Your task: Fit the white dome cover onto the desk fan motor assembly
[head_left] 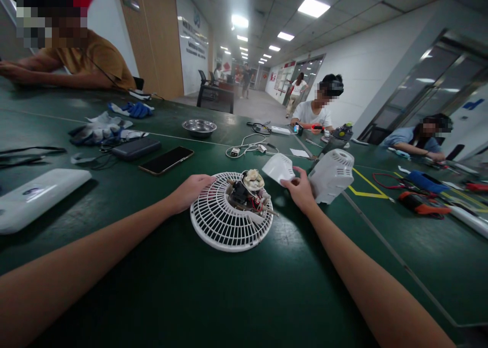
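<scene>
A round white fan grille (pixel 213 221) lies on the green table, with a motor and wiring (pixel 244 193) exposed at its centre. My left hand (pixel 191 191) is at the grille's upper left rim, fingers together on its edge. Right of the grille, my right hand (pixel 301 191) pinches a curved white plastic cover (pixel 279 169) between thumb and fingers. Just beyond that hand, a larger white housing (pixel 332 176) with vent slots stands upright on the table.
A black phone (pixel 168 160), a dark power bank (pixel 136 148), gloves (pixel 101 129) and a white case (pixel 41 198) lie at left. A metal bowl (pixel 199 128) and white cable (pixel 249 147) sit beyond the grille. An orange multimeter (pixel 423 204) is at right. Three people sit around the table.
</scene>
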A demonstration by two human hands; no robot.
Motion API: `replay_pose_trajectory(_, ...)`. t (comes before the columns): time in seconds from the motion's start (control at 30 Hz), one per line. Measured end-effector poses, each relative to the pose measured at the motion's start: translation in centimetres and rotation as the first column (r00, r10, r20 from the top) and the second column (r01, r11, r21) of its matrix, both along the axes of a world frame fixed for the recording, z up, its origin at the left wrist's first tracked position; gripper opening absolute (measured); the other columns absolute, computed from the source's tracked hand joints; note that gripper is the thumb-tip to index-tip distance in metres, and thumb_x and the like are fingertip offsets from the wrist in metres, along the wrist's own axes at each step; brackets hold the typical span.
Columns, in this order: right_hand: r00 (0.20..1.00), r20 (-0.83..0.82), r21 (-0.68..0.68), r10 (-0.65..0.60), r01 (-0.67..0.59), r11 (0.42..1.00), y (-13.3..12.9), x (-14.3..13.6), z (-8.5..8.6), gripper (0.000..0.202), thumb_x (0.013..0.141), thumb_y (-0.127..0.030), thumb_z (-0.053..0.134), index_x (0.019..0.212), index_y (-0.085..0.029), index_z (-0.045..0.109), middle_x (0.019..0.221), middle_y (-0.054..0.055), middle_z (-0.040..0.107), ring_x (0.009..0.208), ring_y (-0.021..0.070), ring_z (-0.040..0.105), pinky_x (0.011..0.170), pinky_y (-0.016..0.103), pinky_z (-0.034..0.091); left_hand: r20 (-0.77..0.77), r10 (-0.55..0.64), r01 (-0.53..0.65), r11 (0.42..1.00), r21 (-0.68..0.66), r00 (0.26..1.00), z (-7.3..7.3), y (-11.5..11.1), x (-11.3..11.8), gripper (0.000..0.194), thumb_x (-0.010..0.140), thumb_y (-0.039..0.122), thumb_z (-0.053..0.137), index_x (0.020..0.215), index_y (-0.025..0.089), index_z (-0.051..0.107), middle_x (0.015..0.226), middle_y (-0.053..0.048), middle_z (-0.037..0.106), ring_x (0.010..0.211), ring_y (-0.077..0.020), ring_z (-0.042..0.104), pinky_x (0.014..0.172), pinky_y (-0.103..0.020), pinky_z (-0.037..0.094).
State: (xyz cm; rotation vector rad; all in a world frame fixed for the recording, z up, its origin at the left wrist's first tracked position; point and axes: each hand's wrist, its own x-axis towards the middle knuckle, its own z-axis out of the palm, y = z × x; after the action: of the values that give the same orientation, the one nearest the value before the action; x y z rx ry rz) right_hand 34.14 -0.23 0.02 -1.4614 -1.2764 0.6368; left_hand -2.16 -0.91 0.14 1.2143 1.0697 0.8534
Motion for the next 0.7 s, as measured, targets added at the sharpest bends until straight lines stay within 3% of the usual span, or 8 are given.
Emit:
replay_pose_trajectory(0.1, 0.92, -0.387, -0.071, 0.066, -0.101, 0.992, -1.0, -1.0, 0.8, 0.047, 0.083, -0.059, 0.048, 0.114, -0.024, 0.055, 0.09, 0.004, 0.071, 0.074, 0.0231, 0.071, 0.068, 0.039, 0.058, -0.034, -0.002, 0.003, 1.0, 0.007, 0.999, 0.3, -0.2, 0.0, 0.026, 0.093, 0.041, 0.061, 0.096, 0.017, 0.07, 0.09, -0.005, 0.072, 0.081, -0.0171, 0.069, 0.075, -0.029, 0.055)
replay_pose_trajectory(0.23, 0.724, -0.674, -0.101, 0.151, -0.292, 0.951, -2.9, -2.3, 1.9, 0.037, 0.087, -0.055, 0.047, 0.108, -0.026, 0.055, 0.091, 0.005, 0.072, 0.079, 0.0241, 0.073, 0.073, 0.04, 0.059, -0.021, -0.015, 0.015, 1.0, 0.004, 1.0, 0.2, -0.1, 0.0, 0.028, 0.092, 0.044, 0.063, 0.098, 0.017, 0.07, 0.091, -0.005, 0.071, 0.08, -0.0172, 0.068, 0.074, -0.029, 0.055)
replay_pose_trajectory(0.37, 0.671, -0.721, -0.058, 0.172, -0.305, 0.95, -5.0, -3.4, 3.0, 0.035, 0.089, -0.056, 0.047, 0.107, -0.027, 0.056, 0.096, 0.006, 0.073, 0.087, 0.0263, 0.074, 0.081, 0.043, 0.059, 0.027, -0.02, 0.02, 1.0, -0.015, 0.999, -0.2, 0.1, -0.1, 0.029, 0.092, 0.044, 0.063, 0.1, 0.017, 0.07, 0.09, -0.004, 0.071, 0.08, -0.0166, 0.068, 0.076, -0.03, 0.055)
replay_pose_trajectory(0.53, 0.67, -0.688, 0.001, 0.279, -0.383, 0.924, -7.8, -4.8, 3.9, 0.041, 0.091, -0.056, 0.043, 0.112, -0.026, 0.063, 0.115, 0.008, 0.073, 0.095, 0.0267, 0.072, 0.087, 0.044, 0.057, 0.036, -0.032, 0.032, 0.999, -0.011, 0.999, -0.5, 0.3, -0.2, 0.032, 0.089, 0.047, 0.067, 0.101, 0.018, 0.071, 0.093, -0.005, 0.073, 0.083, -0.0181, 0.069, 0.079, -0.031, 0.055)
replay_pose_trajectory(0.7, 0.547, -0.803, 0.019, 0.238, -0.374, 0.927, -8.3, -5.7, 3.3, 0.031, 0.089, -0.047, 0.054, 0.107, -0.026, 0.068, 0.099, 0.002, 0.077, 0.083, 0.02, 0.07, 0.076, 0.033, 0.056, 0.055, -0.003, 0.004, 1.0, -0.007, 0.998, -0.6, 0.5, -0.1, 0.031, 0.089, 0.045, 0.066, 0.101, 0.016, 0.069, 0.091, -0.005, 0.074, 0.082, -0.0179, 0.07, 0.079, -0.032, 0.056)
